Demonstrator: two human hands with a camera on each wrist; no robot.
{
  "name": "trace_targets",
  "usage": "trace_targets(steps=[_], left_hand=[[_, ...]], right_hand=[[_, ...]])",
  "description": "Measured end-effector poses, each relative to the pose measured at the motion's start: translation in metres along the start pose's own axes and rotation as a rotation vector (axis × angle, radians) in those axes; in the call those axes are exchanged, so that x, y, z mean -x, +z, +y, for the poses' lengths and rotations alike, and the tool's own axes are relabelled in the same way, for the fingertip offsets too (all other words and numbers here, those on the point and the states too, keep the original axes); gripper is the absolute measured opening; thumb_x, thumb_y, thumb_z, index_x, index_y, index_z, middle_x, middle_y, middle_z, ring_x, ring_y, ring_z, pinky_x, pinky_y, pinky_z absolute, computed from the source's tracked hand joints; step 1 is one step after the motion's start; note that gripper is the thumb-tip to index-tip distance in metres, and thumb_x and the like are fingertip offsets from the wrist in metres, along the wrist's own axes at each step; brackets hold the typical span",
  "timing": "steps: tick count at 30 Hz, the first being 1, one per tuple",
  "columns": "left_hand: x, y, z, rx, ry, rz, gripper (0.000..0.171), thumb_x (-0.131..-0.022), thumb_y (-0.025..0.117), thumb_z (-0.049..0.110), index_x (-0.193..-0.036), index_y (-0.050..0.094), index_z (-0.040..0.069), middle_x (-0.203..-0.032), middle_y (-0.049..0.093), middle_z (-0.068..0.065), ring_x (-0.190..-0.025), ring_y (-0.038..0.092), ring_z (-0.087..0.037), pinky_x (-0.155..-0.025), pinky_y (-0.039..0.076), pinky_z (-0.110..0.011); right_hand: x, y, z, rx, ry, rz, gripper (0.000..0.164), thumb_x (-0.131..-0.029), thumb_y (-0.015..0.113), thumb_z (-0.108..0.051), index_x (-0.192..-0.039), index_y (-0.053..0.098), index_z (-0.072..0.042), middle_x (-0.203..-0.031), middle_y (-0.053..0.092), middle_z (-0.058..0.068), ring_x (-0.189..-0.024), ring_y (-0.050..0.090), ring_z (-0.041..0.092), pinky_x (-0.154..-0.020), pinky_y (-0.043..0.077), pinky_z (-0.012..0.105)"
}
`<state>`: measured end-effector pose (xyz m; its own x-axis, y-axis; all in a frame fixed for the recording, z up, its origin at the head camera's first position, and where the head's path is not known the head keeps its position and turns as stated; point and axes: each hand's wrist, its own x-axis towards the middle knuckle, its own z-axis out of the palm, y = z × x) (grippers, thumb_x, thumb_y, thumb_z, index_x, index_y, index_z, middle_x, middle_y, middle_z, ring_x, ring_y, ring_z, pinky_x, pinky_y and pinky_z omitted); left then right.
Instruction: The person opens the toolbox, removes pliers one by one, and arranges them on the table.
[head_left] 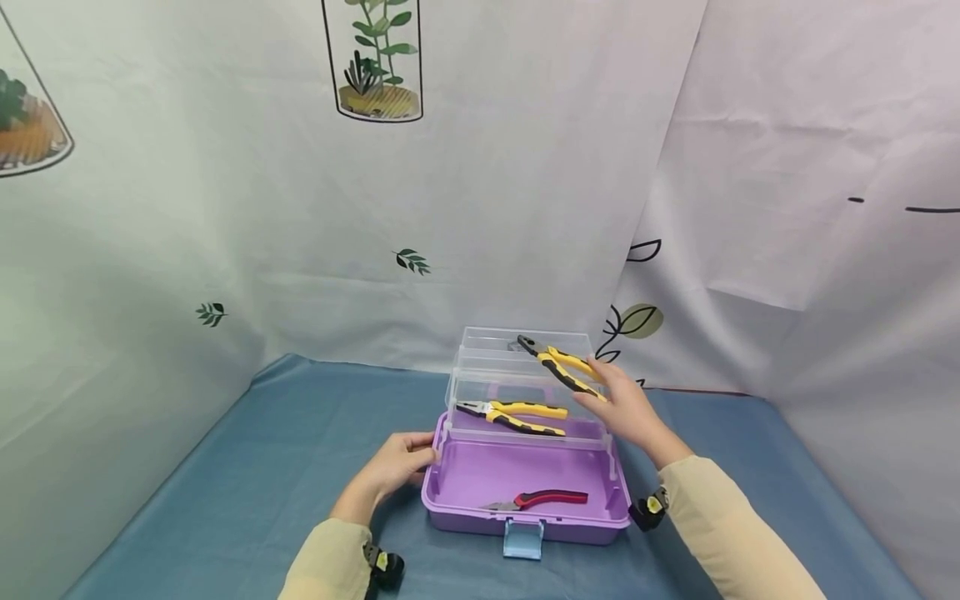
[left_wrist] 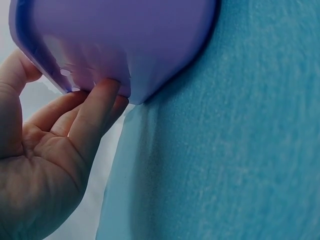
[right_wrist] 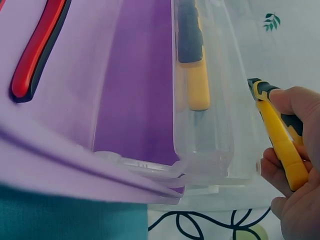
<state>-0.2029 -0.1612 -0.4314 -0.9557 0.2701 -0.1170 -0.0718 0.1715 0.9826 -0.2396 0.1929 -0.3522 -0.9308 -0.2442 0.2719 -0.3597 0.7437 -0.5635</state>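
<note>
My right grip [head_left: 624,406] holds yellow-black pliers [head_left: 557,372], raised above back right of toolbox [head_left: 459,521]; left grip [head_left: 393,467] pinches toolbox's left rim. Step in hand: likely pliers transfer; next move seems to call for steady left hold, clearance over clear tray [head_left: 577,441]. Tray, at toolbox's back, bears second pliers [head_left: 504,409]; toolbox bottom, red-black pliers [head_left: 552,497].

I'm in a small makeshift, screened-off nook; whether home or workshop lies around it, I can't tell. Blue cloth [head_left: 322,417] lies spread flat beneath my fingers [head_left: 417,438]. Past their tips and off to either side hang creased pale fabric sheets [head_left: 517,200], printed with leaf sprigs [head_left: 412,262] and, higher above my fingers, plants in clear jars [head_left: 380,102].
</note>
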Motion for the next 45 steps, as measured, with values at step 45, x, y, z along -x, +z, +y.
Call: trace_targets(steps=[45], left_hand=[[-0.003, -0.001, -0.001, 0.010, 0.003, -0.008, 0.061, -0.082, 0.058, 0.008, -0.136, 0.040, -0.014, -0.128, 0.053, -0.033, -0.106, 0.062, -0.030, -0.081, 0.058, -0.039]], right_hand=[[0.026, -0.010, 0.030, 0.019, 0.116, 0.078, 0.072, -0.088, 0.064, -0.035, -0.144, 0.036, 0.000, -0.134, 0.045, 0.029, -0.079, 0.051, 0.026, -0.066, 0.045, 0.032]])
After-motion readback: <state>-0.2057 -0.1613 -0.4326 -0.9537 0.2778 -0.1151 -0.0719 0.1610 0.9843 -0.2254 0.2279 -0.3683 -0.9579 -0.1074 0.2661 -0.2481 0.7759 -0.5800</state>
